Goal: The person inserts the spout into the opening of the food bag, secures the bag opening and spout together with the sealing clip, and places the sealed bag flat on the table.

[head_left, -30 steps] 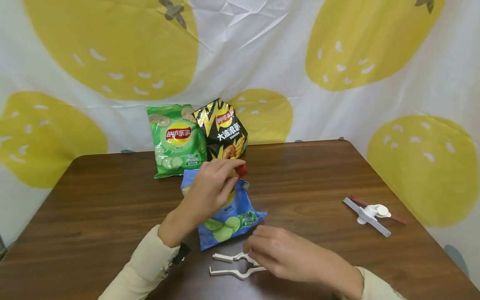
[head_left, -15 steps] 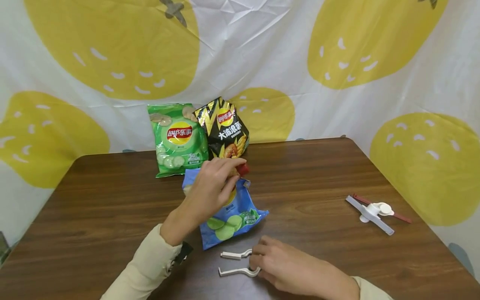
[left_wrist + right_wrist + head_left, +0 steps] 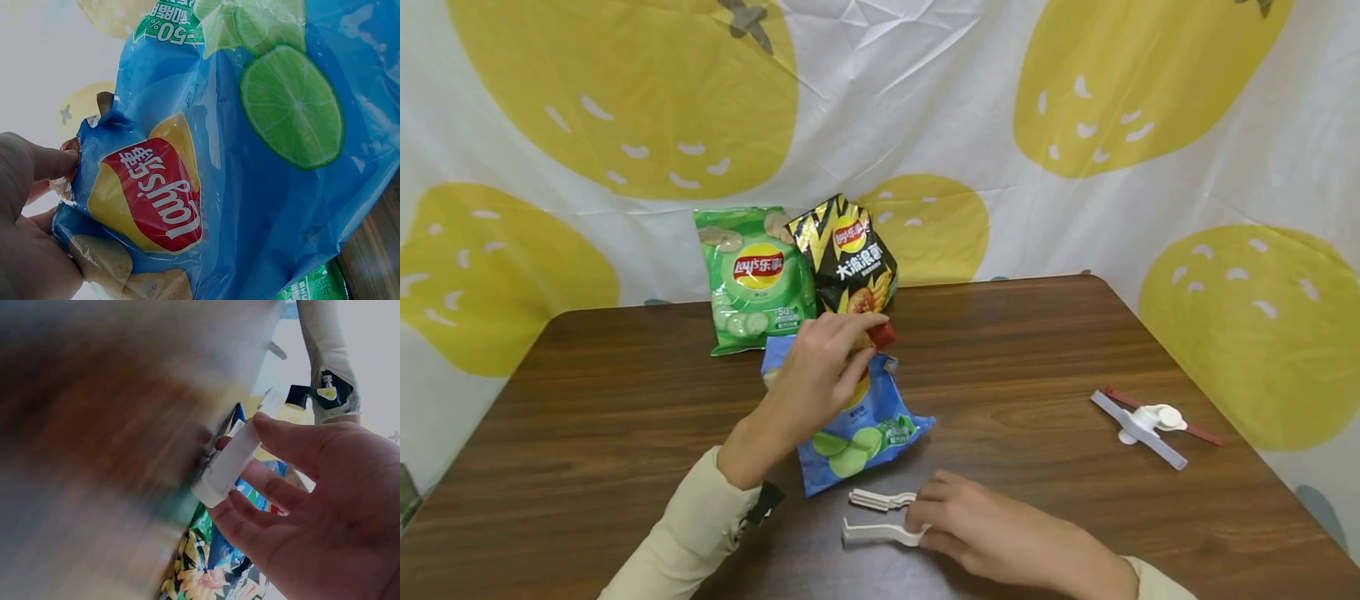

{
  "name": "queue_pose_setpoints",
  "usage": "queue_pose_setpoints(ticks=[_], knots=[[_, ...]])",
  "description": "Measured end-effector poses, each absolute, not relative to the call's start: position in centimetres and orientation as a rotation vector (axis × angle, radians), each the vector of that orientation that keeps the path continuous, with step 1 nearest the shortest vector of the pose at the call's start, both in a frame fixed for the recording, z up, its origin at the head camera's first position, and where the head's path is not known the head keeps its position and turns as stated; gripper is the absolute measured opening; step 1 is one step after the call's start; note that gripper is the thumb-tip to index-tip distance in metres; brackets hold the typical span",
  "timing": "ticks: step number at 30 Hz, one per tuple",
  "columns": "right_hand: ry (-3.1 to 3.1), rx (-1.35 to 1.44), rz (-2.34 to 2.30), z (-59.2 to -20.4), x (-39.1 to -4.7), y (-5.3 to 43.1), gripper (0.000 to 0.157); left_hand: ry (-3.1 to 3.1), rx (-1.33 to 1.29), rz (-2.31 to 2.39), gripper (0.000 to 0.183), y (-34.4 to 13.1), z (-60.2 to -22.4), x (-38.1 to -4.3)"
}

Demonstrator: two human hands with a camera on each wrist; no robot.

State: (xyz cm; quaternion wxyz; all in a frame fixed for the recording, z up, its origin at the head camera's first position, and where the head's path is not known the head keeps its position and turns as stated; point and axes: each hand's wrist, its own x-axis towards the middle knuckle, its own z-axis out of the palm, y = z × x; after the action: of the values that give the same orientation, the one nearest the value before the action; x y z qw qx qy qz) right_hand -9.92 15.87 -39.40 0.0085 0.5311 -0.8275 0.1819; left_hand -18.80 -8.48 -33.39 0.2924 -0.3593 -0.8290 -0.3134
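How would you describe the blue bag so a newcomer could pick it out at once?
Midway across the dark wooden table is the blue bag, in front of the green bag and the black bag. The left hand grips it near the top. Unlike its neighbours, it shows lime slices printed on blue.

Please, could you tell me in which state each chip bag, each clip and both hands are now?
Blue Lay's chip bag, top crumpled, pinched by left hand
Left hand, pinching
White clip, arms apart
Right hand, holding white clip
Green Lay's chip bag, upright
Black Lay's chip bag, tilted
Gray-and-white clip with round cap, lying; shut or not, unclear
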Motion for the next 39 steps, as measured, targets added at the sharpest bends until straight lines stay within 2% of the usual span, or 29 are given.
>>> queue_pose_setpoints(ticks=[9, 16, 22, 29, 39], knots=[[-2.469, 1.559, 0.790, -37.5, -10.5, 17.3, 0.014, -2.211, -0.942, -0.837, 0.036, -8.7, -33.3, -18.9], [-2.324, 1.220, 0.881, -35.1, -12.1, 17.8, 0.019, -2.223, -0.912, -0.860, 0.038, -8.7, -33.0, -18.9], [-2.416, 0.958, 0.956, -34.7, -13.7, 17.0, 0.015, -2.208, -0.891, -0.864, 0.039, -8.5, -32.7, -18.7], [-2.410, 0.964, 1.066, -35.3, -15.2, 14.7, 0.011, -2.221, -0.890, -0.969, 0.044, -8.3, -32.6, -18.3], [-2.336, 1.013, 1.221, -34.9, -16.9, 13.1, 0.013, -2.188, -0.939, -1.300, 0.039, -8.6, -32.4, -18.4]])
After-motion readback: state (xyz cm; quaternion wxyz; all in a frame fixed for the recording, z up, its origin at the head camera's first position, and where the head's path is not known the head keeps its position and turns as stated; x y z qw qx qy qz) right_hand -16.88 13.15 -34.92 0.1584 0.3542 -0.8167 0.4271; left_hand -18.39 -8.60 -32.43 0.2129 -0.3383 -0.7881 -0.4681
